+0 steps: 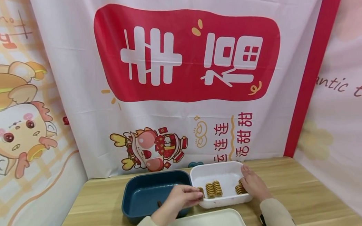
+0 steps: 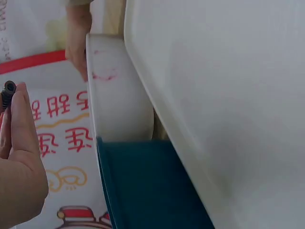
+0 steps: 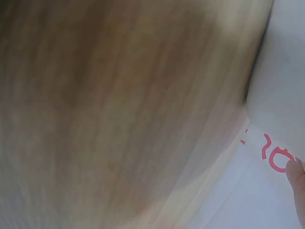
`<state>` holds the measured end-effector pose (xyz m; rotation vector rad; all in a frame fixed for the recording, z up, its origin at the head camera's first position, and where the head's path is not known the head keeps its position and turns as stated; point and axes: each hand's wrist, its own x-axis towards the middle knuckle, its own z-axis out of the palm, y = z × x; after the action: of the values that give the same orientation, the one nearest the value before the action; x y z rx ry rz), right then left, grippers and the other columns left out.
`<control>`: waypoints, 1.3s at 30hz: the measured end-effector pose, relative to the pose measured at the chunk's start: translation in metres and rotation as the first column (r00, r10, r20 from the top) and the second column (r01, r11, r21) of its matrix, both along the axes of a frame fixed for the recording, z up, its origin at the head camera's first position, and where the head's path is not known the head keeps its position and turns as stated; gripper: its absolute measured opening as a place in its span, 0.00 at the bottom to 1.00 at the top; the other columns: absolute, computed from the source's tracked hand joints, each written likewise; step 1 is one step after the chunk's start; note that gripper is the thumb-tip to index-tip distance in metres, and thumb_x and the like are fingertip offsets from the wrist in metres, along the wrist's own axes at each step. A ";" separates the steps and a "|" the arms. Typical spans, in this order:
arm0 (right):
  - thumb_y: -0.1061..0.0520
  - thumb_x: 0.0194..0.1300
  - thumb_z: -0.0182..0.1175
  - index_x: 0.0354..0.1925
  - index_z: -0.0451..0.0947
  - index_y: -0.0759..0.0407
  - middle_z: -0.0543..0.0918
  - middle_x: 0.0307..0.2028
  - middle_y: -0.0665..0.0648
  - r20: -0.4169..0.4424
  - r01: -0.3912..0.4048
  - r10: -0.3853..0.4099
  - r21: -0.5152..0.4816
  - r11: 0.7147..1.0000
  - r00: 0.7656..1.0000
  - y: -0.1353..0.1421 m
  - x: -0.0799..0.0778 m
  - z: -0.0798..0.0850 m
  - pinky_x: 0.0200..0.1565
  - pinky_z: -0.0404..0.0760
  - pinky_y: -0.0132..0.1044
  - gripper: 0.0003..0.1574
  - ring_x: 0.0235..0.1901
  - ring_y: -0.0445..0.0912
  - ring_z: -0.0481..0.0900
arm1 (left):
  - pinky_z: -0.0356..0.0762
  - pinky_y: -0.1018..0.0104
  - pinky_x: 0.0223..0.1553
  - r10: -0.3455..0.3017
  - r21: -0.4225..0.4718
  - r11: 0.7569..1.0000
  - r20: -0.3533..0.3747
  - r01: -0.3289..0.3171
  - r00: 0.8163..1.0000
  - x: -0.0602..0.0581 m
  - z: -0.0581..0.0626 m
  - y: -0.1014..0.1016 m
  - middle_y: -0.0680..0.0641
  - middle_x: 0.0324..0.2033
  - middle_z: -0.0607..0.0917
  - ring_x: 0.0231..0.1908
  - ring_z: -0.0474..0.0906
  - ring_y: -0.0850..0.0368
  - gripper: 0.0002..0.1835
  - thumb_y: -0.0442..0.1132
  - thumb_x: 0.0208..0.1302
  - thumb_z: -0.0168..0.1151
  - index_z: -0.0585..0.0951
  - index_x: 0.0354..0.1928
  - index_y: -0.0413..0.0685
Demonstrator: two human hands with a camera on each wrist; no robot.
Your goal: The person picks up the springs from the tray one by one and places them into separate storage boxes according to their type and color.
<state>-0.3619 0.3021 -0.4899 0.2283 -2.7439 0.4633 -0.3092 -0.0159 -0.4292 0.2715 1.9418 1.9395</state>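
Note:
Over the left end of a white bin (image 1: 225, 202), my left hand (image 1: 183, 197) pinches a ribbed, coil-like brown piece (image 1: 200, 190) between thumb and fingers. In the left wrist view that piece (image 2: 8, 90) shows a dark ridged side and a round hole in its end. Two similar ribbed pieces (image 1: 213, 189) stand side by side in the bin, and more ribbed pieces (image 1: 240, 189) lie at its right end, partly covered by my right hand (image 1: 256, 184). That hand grips the bin's right wall, fingers along the rim.
A dark blue bin (image 1: 127, 202) stands against the white bin's left side, with a small dark brown piece (image 1: 159, 204) inside. A cream tray (image 1: 209, 225) lies in front of both on the wooden table (image 1: 297, 188). A printed cloth (image 1: 85, 132) hangs behind.

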 end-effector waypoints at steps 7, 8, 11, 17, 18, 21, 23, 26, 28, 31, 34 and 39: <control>0.62 0.65 0.50 0.60 0.63 0.81 0.65 0.62 0.76 0.005 -0.007 0.007 0.006 1.000 1.000 0.001 0.002 0.001 0.63 0.60 0.56 0.30 0.63 0.67 0.60 | 0.81 0.59 0.42 0.112 -0.028 0.993 0.020 -0.111 0.994 -0.023 -0.004 -0.034 0.43 0.36 0.86 0.36 0.84 0.54 0.15 0.34 0.60 0.64 0.82 0.47 0.31; 0.62 0.65 0.50 0.60 0.63 0.81 0.65 0.62 0.76 0.004 -0.006 0.005 0.007 1.000 1.000 0.001 0.002 0.001 0.62 0.60 0.56 0.30 0.63 0.66 0.60 | 0.81 0.59 0.42 0.126 -0.052 0.991 0.004 -0.126 0.992 -0.026 -0.005 -0.038 0.42 0.35 0.86 0.35 0.85 0.54 0.15 0.34 0.59 0.65 0.82 0.46 0.31; 0.63 0.65 0.51 0.59 0.63 0.82 0.65 0.61 0.76 -0.001 -0.007 0.007 0.006 1.000 1.000 0.001 0.002 0.001 0.62 0.60 0.56 0.29 0.63 0.67 0.61 | 0.82 0.58 0.38 0.163 -0.187 0.966 -0.093 -0.178 0.982 -0.030 -0.007 -0.046 0.44 0.31 0.87 0.31 0.85 0.54 0.12 0.34 0.56 0.68 0.85 0.39 0.32; 0.62 0.65 0.50 0.60 0.63 0.81 0.65 0.62 0.76 -0.002 -0.002 0.002 0.006 1.000 1.000 0.002 0.002 0.000 0.62 0.60 0.56 0.29 0.63 0.66 0.61 | 0.81 0.64 0.24 0.107 -0.532 0.787 -0.381 -0.313 0.918 -0.036 -0.010 -0.062 0.51 0.18 0.84 0.19 0.80 0.59 0.05 0.35 0.48 0.73 0.87 0.21 0.42; 0.62 0.65 0.50 0.60 0.63 0.81 0.65 0.62 0.76 -0.002 -0.001 0.001 0.011 1.000 1.000 0.002 0.002 0.000 0.62 0.60 0.56 0.29 0.63 0.66 0.61 | 0.79 0.65 0.22 0.086 -0.566 0.754 -0.419 -0.334 0.904 -0.036 -0.011 -0.064 0.52 0.16 0.83 0.17 0.79 0.60 0.06 0.34 0.48 0.73 0.86 0.18 0.43; 0.62 0.65 0.50 0.59 0.63 0.81 0.65 0.62 0.76 -0.003 -0.002 0.002 0.012 1.000 1.000 0.002 0.002 0.000 0.62 0.60 0.56 0.29 0.63 0.66 0.61 | 0.75 0.66 0.18 0.035 -0.635 0.669 -0.490 -0.385 0.871 -0.034 -0.015 -0.066 0.52 0.10 0.79 0.14 0.75 0.60 0.12 0.32 0.47 0.73 0.82 0.11 0.44; 0.62 0.65 0.50 0.59 0.64 0.81 0.65 0.61 0.76 -0.007 -0.001 0.001 0.012 1.000 1.000 0.002 0.002 0.000 0.62 0.61 0.56 0.29 0.63 0.66 0.61 | 0.75 0.65 0.17 0.016 -0.670 0.624 -0.505 -0.403 0.863 -0.033 -0.018 -0.065 0.52 0.09 0.77 0.13 0.73 0.60 0.14 0.31 0.47 0.72 0.80 0.10 0.46; 0.62 0.65 0.50 0.59 0.64 0.81 0.66 0.61 0.76 -0.013 0.003 -0.002 0.012 1.000 1.000 0.003 0.002 -0.001 0.62 0.61 0.56 0.29 0.63 0.66 0.61 | 0.74 0.64 0.17 -0.003 -0.708 0.561 -0.521 -0.429 0.854 -0.032 -0.024 -0.062 0.52 0.09 0.75 0.13 0.71 0.60 0.15 0.31 0.48 0.72 0.78 0.11 0.47; 0.62 0.65 0.50 0.59 0.64 0.81 0.65 0.61 0.75 -0.013 0.006 -0.006 0.013 1.000 1.000 0.003 0.002 -0.002 0.62 0.60 0.56 0.30 0.63 0.66 0.61 | 0.73 0.64 0.16 -0.022 -0.723 0.526 -0.538 -0.448 0.842 -0.032 -0.028 -0.060 0.52 0.10 0.75 0.13 0.70 0.59 0.14 0.29 0.47 0.71 0.78 0.12 0.47; 0.62 0.65 0.50 0.60 0.63 0.81 0.65 0.62 0.75 -0.008 0.006 -0.006 0.007 1.000 1.000 0.003 0.002 -0.003 0.63 0.60 0.56 0.30 0.63 0.66 0.61 | 0.69 0.64 0.16 -0.056 -0.731 0.486 -0.572 -0.478 0.818 -0.033 -0.034 -0.056 0.51 0.11 0.73 0.14 0.68 0.57 0.12 0.26 0.48 0.68 0.77 0.15 0.45; 0.61 0.66 0.49 0.60 0.63 0.81 0.64 0.62 0.75 -0.002 0.006 -0.006 0.004 1.000 1.000 0.003 0.002 -0.004 0.63 0.59 0.56 0.30 0.63 0.66 0.60 | 0.73 0.62 0.17 -0.125 -0.747 0.435 -0.603 -0.502 0.788 -0.032 -0.037 -0.052 0.49 0.15 0.75 0.16 0.71 0.55 0.10 0.25 0.49 0.68 0.78 0.20 0.43; 0.62 0.66 0.50 0.60 0.63 0.81 0.65 0.62 0.76 -0.001 0.002 -0.002 0.007 1.000 1.000 0.001 0.003 -0.003 0.63 0.59 0.56 0.29 0.63 0.66 0.61 | 0.79 0.55 0.23 -0.259 -0.794 0.302 -0.601 -0.528 0.756 -0.031 -0.041 -0.044 0.48 0.21 0.80 0.23 0.78 0.50 0.09 0.26 0.52 0.67 0.78 0.23 0.46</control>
<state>-0.3592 0.3028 -0.4933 0.2269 -2.7451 0.4527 -0.3406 -0.0594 -0.4702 0.4336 3.3010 0.2942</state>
